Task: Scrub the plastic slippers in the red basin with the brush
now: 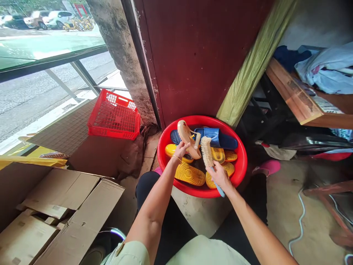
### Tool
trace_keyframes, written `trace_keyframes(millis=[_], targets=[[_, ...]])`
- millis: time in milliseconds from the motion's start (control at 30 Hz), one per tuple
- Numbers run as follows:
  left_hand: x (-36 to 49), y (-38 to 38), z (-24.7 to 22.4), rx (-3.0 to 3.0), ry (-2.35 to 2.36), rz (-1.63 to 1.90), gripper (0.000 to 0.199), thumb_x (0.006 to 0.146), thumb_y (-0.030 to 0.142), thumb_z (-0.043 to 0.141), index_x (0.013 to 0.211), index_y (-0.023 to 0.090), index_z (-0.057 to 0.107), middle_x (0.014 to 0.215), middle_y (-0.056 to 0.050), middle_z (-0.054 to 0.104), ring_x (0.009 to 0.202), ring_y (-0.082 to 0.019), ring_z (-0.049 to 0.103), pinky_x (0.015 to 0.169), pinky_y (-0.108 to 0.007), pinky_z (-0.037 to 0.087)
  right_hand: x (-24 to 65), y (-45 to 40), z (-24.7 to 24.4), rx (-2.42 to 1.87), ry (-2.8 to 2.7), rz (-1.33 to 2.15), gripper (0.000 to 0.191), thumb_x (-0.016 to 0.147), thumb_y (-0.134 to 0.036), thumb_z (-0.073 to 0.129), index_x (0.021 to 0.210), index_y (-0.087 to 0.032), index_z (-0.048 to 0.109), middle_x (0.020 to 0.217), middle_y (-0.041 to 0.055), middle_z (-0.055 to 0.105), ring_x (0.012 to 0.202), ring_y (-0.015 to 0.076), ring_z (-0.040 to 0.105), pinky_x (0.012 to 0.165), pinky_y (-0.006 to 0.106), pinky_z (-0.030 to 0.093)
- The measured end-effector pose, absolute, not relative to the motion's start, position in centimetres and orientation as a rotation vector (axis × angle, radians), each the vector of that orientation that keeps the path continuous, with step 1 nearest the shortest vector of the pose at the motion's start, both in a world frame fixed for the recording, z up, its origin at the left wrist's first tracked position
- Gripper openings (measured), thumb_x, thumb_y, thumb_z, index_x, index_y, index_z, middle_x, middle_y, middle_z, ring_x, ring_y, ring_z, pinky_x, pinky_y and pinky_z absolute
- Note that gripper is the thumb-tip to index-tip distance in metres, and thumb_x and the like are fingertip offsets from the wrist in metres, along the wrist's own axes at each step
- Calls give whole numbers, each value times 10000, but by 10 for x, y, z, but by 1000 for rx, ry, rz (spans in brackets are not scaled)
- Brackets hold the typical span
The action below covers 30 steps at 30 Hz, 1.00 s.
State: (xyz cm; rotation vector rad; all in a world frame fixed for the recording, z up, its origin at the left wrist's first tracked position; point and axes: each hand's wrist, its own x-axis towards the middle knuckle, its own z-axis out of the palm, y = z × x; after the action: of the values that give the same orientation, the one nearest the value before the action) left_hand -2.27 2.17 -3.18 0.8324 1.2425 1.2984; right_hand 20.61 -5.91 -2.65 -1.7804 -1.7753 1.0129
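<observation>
My left hand (181, 151) is closed on a beige sandal (184, 133), tilted with its toe end up over the red basin (242, 162). In my right hand (220, 177) is the blue handle of a scrubbing brush (206, 151) with pale bristles. The brush is upright just right of the sandal; whether they touch I cannot tell. Below them in the basin lie several yellow slippers (190, 173), some sole up. A blue slipper (213, 135) rests at the basin's back right, and a dark blue ridged one (175, 136) at the back left.
A dark red panel (193, 66) stands right behind the basin. To the left are a red plastic crate (116, 117) and an open cardboard box (68, 213). A wooden shelf (298, 92) with bags is at right, and a white cable (300, 217) lies on the floor.
</observation>
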Motion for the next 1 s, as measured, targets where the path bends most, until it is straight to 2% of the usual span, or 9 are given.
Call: trace_keyframes(millis=[100, 200, 267, 333, 500, 600, 767, 833, 1000], targets=[[-22, 19, -35, 920, 1114, 1215, 502, 782, 310, 681, 1277, 236, 644, 1235, -68, 708, 1151, -255, 636, 930, -378, 535, 187, -60, -31, -1632, -1863, 851, 567, 919, -407, 523, 1444, -196, 495, 1159, 97, 723, 860, 213, 716, 760, 318, 572], [-33, 16, -36, 1078, 1475, 1086, 299, 803, 280, 629, 1064, 171, 727, 1045, -95, 751, 1088, -297, 657, 926, -399, 525, 169, -52, -33, -1542, -2087, 715, 597, 951, -337, 467, 1530, -201, 424, 1351, 120, 654, 1144, 244, 661, 949, 339, 530], [-42, 11, -36, 1150, 1789, 976, 191, 817, 264, 611, 917, 158, 735, 979, -135, 746, 1126, -351, 643, 967, -434, 492, 159, -41, -34, -1604, -2234, 685, 614, 967, -316, 442, 1572, -235, 372, 1345, 118, 665, 1131, 252, 672, 945, 349, 526], [-50, 3, -36, 1195, 1992, 840, 186, 824, 272, 617, 938, 177, 727, 1006, -160, 738, 1168, -375, 629, 998, -453, 463, 151, -30, -35, -1697, -2347, 671, 620, 972, -309, 448, 1583, -269, 359, 1267, 120, 709, 1055, 260, 703, 904, 359, 534], [-62, -17, -38, 1302, 2239, 501, 576, 858, 384, 618, 1408, 249, 515, 1144, -178, 718, 1127, -358, 662, 971, -461, 467, 141, -18, -43, -1781, -2440, 631, 640, 966, -285, 465, 1593, -241, 343, 1112, 171, 759, 969, 278, 728, 865, 377, 529], [-61, -21, -42, 1412, 2256, 298, 747, 861, 365, 602, 1539, 214, 326, 1257, -225, 655, 1162, -374, 646, 961, -465, 472, 141, -18, -46, -1826, -2481, 687, 635, 955, -271, 467, 1582, -267, 364, 1099, 163, 764, 971, 287, 730, 862, 396, 529], [-50, -19, -48, 1413, 2275, 148, 602, 850, 366, 606, 1427, 259, 472, 1502, -227, 438, 1271, -392, 574, 955, -476, 490, 155, -15, -37, -1656, -2451, 898, 541, 968, -328, 465, 1508, -351, 488, 1258, 82, 724, 1044, 244, 713, 900, 362, 526], [-46, -17, -52, 1416, 2240, 176, 551, 843, 397, 627, 1369, 268, 522, 1616, -205, 280, 1365, -417, 480, 986, -489, 479, 166, -15, -32, -1613, -2395, 988, 507, 981, -416, 458, 1477, -345, 534, 1205, 69, 745, 996, 243, 724, 861, 345, 538], [-41, -11, -61, 1373, 2177, 285, 793, 795, 502, 699, 1459, 206, 382, 1659, -243, 137, 1420, -440, 395, 1057, -506, 435, 188, -23, -36, -1692, -2281, 963, 543, 966, -400, 484, 1487, -253, 522, 1101, 88, 771, 946, 253, 728, 809, 328, 534]])
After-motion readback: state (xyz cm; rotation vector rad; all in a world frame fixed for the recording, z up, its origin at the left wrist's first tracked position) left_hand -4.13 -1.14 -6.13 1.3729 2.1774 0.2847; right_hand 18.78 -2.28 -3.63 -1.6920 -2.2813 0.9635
